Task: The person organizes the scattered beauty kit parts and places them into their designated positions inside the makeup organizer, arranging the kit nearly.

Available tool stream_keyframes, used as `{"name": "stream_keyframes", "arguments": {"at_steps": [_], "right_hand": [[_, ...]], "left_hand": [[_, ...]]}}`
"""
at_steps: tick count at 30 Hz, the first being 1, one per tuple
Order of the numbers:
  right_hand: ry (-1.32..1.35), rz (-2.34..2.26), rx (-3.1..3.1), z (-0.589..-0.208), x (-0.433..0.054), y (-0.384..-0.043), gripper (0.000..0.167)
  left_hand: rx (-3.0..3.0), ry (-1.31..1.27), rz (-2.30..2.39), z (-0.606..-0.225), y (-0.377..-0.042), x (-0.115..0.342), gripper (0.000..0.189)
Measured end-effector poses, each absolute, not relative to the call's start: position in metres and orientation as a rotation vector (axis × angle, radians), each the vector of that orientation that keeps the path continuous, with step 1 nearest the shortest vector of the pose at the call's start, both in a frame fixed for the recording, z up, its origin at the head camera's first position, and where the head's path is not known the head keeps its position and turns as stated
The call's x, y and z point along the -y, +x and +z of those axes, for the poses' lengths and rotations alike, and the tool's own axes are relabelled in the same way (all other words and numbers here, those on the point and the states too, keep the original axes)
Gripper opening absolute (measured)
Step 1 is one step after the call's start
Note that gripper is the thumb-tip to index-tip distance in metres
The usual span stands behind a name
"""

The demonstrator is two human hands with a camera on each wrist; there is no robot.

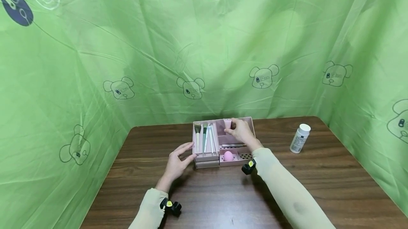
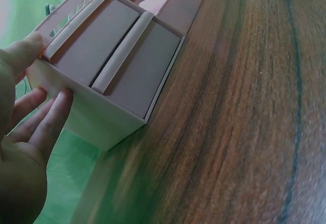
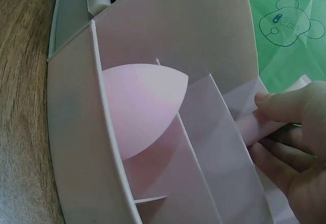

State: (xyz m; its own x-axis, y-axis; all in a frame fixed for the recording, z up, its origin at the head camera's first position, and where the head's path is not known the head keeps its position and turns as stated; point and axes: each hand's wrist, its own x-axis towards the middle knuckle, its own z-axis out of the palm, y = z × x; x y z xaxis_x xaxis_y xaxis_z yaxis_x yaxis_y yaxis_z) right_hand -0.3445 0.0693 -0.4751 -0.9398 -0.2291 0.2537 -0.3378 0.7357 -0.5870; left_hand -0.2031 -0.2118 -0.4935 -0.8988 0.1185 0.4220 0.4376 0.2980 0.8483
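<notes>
A pink makeup organizer (image 1: 207,158) with compartments and two small drawers stands near the table's back edge. In its back compartment my right hand (image 1: 241,130) pinches a pale pink squeeze tube (image 1: 227,124) between thumb and fingers; the right wrist view shows the tube (image 3: 253,127) partly behind a divider. My left hand (image 1: 177,161) touches the organizer's left side, fingers fairly straight, thumb at the front corner by the drawers (image 2: 97,40). Makeup brushes (image 1: 204,137) lie in the left section. A pink makeup sponge (image 1: 228,156) sits in a front compartment, and a silvery pen-like stick (image 1: 233,145) lies behind it.
To the right on the wooden table (image 1: 255,200) stands a white bottle (image 1: 300,138) with a white cap. A green cloth (image 1: 223,51) printed with bear faces hangs behind the table and along both sides.
</notes>
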Motion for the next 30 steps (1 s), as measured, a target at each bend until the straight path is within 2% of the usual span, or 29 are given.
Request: {"name": "stream_keyframes", "arguments": {"at_steps": [4,19,30], "right_hand": [[0.456,1.018,2.77,-0.474,-0.07,-0.343,0.03],[0.426,1.101,2.801,-0.474,-0.074,-0.337,0.046],[0.412,1.134,2.715,-0.466,-0.079,-0.336,0.045]], "left_hand": [[2.278,-0.501,-1.659,-0.494,-0.202,0.212,0.045],[2.282,-0.493,-1.681,-0.492,-0.194,0.208,0.045],[2.297,-0.478,-1.645,-0.491,-0.191,0.206,0.045]]}}
